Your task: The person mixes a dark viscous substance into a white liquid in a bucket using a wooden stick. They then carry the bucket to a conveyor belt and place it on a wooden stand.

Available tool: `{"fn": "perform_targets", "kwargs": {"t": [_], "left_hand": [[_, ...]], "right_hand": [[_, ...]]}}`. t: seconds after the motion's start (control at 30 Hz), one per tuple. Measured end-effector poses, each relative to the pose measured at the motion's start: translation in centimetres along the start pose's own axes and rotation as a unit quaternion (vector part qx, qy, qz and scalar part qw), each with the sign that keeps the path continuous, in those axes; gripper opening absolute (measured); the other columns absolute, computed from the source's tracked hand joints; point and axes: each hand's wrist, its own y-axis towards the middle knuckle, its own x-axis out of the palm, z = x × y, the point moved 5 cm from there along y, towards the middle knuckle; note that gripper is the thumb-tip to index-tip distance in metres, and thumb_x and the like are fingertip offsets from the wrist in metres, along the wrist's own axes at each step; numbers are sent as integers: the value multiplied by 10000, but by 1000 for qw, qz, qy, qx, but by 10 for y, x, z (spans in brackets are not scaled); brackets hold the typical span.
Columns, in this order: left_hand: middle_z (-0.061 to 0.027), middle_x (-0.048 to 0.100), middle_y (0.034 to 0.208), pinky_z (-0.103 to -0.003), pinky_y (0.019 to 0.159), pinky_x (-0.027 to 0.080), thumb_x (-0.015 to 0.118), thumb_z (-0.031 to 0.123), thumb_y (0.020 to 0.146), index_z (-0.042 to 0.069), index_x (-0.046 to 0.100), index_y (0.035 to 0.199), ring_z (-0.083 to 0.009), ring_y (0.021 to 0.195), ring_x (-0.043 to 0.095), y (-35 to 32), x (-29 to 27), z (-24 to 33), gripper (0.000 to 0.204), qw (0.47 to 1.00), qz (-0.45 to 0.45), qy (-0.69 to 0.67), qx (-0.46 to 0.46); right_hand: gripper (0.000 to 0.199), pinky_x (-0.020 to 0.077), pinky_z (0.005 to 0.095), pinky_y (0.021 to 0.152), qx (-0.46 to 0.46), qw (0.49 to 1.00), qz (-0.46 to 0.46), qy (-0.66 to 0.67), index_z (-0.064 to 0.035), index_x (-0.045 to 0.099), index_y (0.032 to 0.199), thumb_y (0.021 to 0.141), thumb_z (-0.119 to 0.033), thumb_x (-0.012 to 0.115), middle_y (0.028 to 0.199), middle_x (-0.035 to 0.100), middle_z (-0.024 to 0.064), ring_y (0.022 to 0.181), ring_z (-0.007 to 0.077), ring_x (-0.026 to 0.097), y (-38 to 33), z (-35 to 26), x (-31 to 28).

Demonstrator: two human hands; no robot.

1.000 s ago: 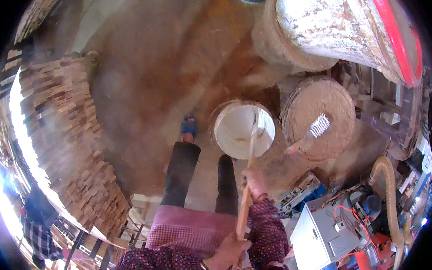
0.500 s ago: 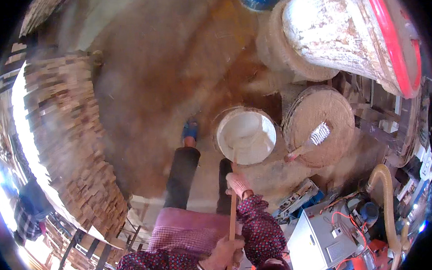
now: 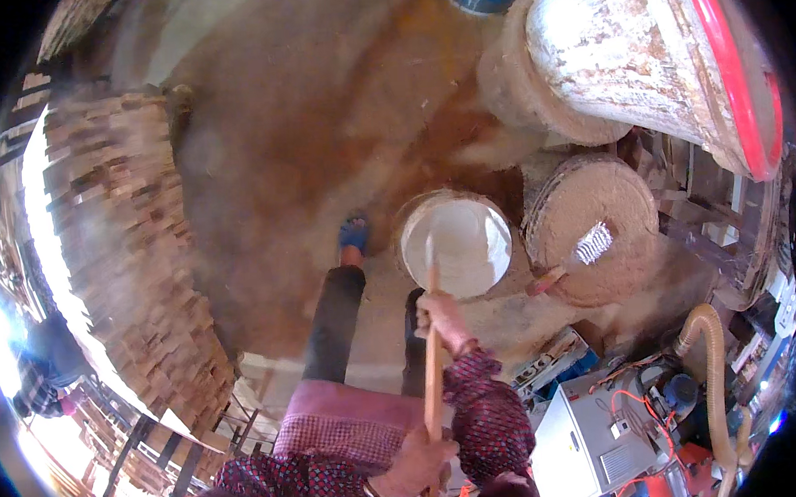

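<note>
Stick: a long wooden stick (image 3: 432, 354) runs almost straight up the picture, from near the lower edge up to the white bucket (image 3: 457, 247); its upper end lies over the white contents, and whether it is dipped in or only above them cannot be told from this view.
Right hand: the right hand (image 3: 438, 311) is closed around the stick at about mid-length, just below the bucket's near rim, fingers wrapped round the shaft.
Left hand: the left hand (image 3: 418, 465) is closed around the lower part of the stick, close to the body, well apart from the right hand along the shaft.
Bucket: round, filled with something white, standing on the sandy floor (image 3: 304, 137) just ahead of the person's feet, beyond both hands.
Brush: a brush (image 3: 572, 260) with pale bristles and a reddish handle lies on top of a dust-covered round drum (image 3: 593, 231), just to the right of the bucket.
Barrel: a large white, stained barrel (image 3: 647, 60) with a red rim lies tilted at the upper right.
Wood stack: a tall stack of cut wood pieces (image 3: 123, 260) fills the left side.
Machine: a grey box-shaped machine (image 3: 593, 435) with a pale ribbed hose (image 3: 714, 359) stands at the lower right.
Other person: a person (image 3: 43, 362) in dark clothing bends over at the far left edge.
</note>
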Motion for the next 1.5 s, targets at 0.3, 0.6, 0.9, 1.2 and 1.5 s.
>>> {"fn": "perform_targets", "kwargs": {"t": [0.3,0.6,0.9,1.2,1.5], "left_hand": [[-35,559,700,-267,417,425,601,70,842,74,500,993,-151,500,539,17,-29,15,182,989,31,138,-48],[-29,522,746,-281,434,402,640,146,817,33,484,1026,-124,563,531,-2,-20,-13,284,959,-21,260,-112],[-19,531,742,-259,430,394,630,135,806,69,509,1018,-112,541,519,-22,-12,-20,254,988,-19,154,9],[12,481,657,-261,449,391,616,131,814,73,504,926,-102,527,498,-38,14,15,168,997,-17,80,11],[-6,549,674,-231,437,405,663,147,816,93,554,972,-109,538,539,-30,-10,9,198,981,101,155,-64]], "right_hand": [[112,441,327,450,-13,995,39,89,-103,497,749,808,-143,583,625,457,26,504,155,468,20,57,-18],[82,329,245,411,50,948,45,310,-140,488,850,842,-109,563,629,402,-31,479,80,383,-18,67,-46],[78,356,253,411,-33,961,-83,262,-126,490,896,838,-110,540,626,397,-34,466,82,383,-40,7,-14],[105,436,311,406,-19,985,-68,155,-46,499,724,788,-107,556,544,417,34,428,153,429,-28,13,11],[132,361,269,407,30,984,7,173,-92,433,763,812,-101,555,580,403,-7,453,115,413,-10,70,-2]]}}
